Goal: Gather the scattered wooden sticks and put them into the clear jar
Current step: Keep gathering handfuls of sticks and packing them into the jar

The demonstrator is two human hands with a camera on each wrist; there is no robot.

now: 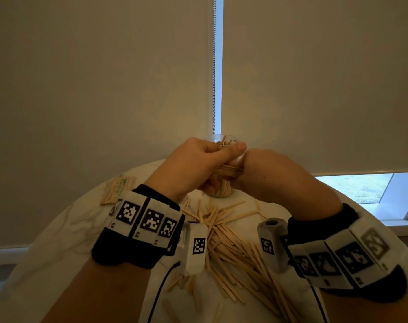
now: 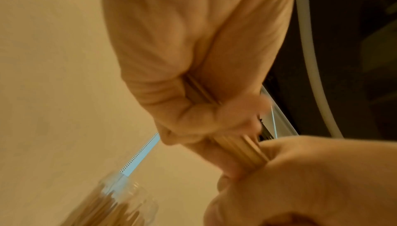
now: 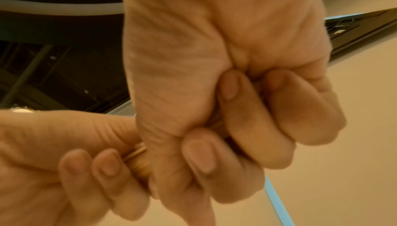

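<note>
Both hands are raised in front of the clear jar (image 1: 219, 191), which stands at the far side of the table and holds several sticks. My left hand (image 1: 198, 159) and right hand (image 1: 268, 176) each grip one end of a bundle of wooden sticks (image 1: 229, 171), held level between the two fists. From the left wrist, the bundle (image 2: 240, 146) runs from my left fist into the right hand (image 2: 300, 178), with the jar (image 2: 120, 204) below. The right wrist view shows my right hand (image 3: 225, 111) curled tight, the left hand (image 3: 75, 161) beside it, and the sticks (image 3: 137, 153) between them.
A big heap of loose wooden sticks (image 1: 233, 241) lies on the round white table (image 1: 65, 229) under my wrists. A smaller pile of sticks (image 1: 116, 190) lies at the far left. Roller blinds with a bead chain (image 1: 214, 66) hang behind; a window sill (image 1: 361, 187) shows at the right.
</note>
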